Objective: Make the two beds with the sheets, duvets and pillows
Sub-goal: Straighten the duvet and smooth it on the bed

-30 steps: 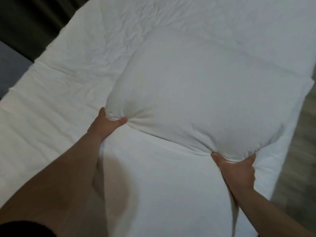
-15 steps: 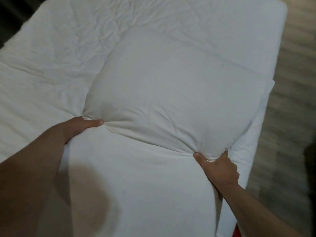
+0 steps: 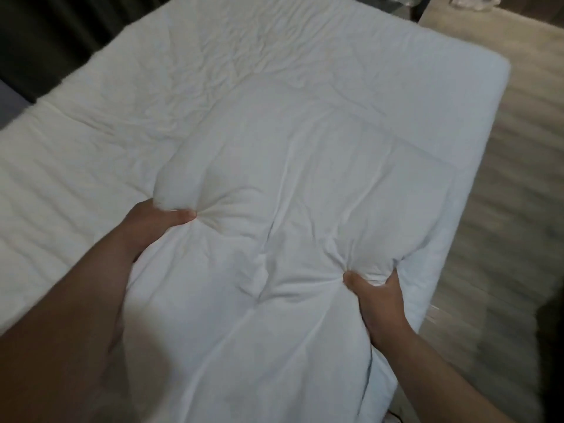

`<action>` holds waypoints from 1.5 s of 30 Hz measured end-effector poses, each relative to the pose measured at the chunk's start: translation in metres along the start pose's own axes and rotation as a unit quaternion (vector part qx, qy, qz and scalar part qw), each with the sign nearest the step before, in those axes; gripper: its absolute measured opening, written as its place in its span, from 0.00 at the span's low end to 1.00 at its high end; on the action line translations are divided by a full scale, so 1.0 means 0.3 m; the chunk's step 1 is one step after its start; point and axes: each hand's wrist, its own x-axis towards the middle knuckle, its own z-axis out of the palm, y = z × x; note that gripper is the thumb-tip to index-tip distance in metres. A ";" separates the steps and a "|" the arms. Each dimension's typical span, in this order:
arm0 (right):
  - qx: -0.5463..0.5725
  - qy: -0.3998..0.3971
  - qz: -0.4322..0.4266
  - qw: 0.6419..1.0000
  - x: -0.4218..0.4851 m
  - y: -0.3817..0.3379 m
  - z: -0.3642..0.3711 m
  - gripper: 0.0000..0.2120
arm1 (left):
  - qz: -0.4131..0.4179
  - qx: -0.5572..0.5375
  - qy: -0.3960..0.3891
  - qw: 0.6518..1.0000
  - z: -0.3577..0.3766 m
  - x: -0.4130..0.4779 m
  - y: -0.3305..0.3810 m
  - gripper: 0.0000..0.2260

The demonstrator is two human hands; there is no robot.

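On the bed (image 3: 396, 71), over its wrinkled sheet (image 3: 213, 56), lies the white pillow (image 3: 305, 178); my left hand (image 3: 152, 221) and right hand (image 3: 378, 303) grip its near edge, fingers (image 3: 183, 214) curled tightly into the fabric.

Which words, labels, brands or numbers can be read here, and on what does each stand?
None can be read.
The white pillow, which the left hand and the right hand grip, shows no label or print.
The white sheet is plain too.
The clutter at the top edge is too blurred to tell.
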 end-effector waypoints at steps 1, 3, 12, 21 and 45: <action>0.005 -0.011 -0.013 1.000 -0.024 -0.037 0.010 0.36 | 0.002 -0.001 0.010 1.000 -0.018 -0.050 0.032 0.22; 0.007 -0.037 -0.046 0.998 -0.085 -0.121 0.029 0.34 | 0.006 -0.002 0.031 1.000 -0.059 -0.170 0.100 0.28; -0.028 -0.244 -0.144 0.959 -0.325 -0.490 0.114 0.31 | -0.031 -0.107 0.214 0.971 -0.415 -0.764 0.203 0.21; -0.099 -0.420 -0.263 0.863 -0.741 -0.646 0.317 0.29 | -0.037 -0.228 0.390 0.891 -0.608 -1.449 0.015 0.09; -0.285 -0.542 -0.485 0.625 -1.764 0.258 1.177 0.34 | -0.146 -0.230 0.626 0.731 -1.125 -2.102 -1.332 0.32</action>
